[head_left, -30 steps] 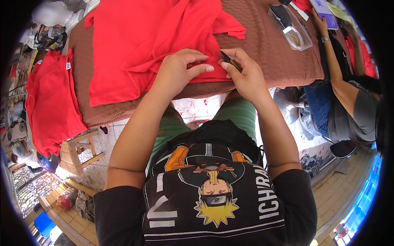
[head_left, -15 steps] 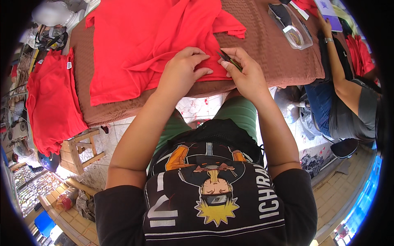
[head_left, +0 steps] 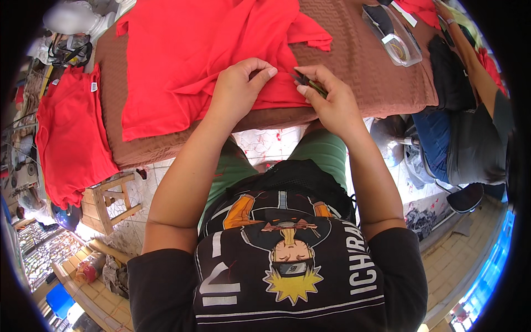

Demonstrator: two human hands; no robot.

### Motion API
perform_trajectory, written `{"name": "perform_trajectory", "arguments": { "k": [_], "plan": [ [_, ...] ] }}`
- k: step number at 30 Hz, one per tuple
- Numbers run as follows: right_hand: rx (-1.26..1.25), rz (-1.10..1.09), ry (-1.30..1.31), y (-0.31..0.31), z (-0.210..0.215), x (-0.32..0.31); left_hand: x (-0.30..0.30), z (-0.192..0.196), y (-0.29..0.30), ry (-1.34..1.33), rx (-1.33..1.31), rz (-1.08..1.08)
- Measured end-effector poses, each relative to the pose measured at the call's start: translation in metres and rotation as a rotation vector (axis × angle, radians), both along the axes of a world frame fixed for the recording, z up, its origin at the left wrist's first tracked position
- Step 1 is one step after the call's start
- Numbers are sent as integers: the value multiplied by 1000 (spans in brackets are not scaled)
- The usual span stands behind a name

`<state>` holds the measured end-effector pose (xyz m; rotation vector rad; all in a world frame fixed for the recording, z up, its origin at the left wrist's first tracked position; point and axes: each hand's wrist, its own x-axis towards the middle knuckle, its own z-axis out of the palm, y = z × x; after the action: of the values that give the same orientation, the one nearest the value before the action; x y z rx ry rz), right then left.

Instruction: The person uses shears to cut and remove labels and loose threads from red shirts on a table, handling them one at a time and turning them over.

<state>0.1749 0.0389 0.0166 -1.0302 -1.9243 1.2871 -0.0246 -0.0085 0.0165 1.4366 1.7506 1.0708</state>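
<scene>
A red T-shirt (head_left: pixel 182 72) lies loosely spread and wrinkled over the front of the table, one sleeve pointing right. My right hand (head_left: pixel 334 99) is closed around small dark thread snips (head_left: pixel 313 84), their pointed blades aimed left over the shirt's near edge. To its left, my left hand (head_left: pixel 239 88) hovers just above the fabric with thumb and forefinger brought together. Whatever sits in that pinch, if anything, is too small to make out.
A brown patterned cloth (head_left: pixel 354 83) covers the table. At the far right stands a clear plastic box (head_left: pixel 392 39) with small items. More red garments (head_left: pixel 72 133) are piled on a wooden stool (head_left: pixel 108 205) at left. A co-worker's arm (head_left: pixel 470 55) reaches in at right.
My left hand has lifted off the shirt, up and slightly left, its fingers drawing into a pinch. The snips barely moved. The co-worker's arm shifted farther away, and the purple-and-white item left view.
</scene>
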Motion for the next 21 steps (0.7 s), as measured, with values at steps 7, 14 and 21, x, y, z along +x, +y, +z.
{"name": "perform_trajectory", "arguments": {
  "k": [7,14,21],
  "plan": [
    [262,106,-96,-3,1,-1,0,-3,4,-18,9,-24],
    [343,105,-233,-5,9,-7,1,-3,4,2,2,-21],
    [373,104,-265,-4,11,-9,2,-2,3,31,2,-18]
  ]
}}
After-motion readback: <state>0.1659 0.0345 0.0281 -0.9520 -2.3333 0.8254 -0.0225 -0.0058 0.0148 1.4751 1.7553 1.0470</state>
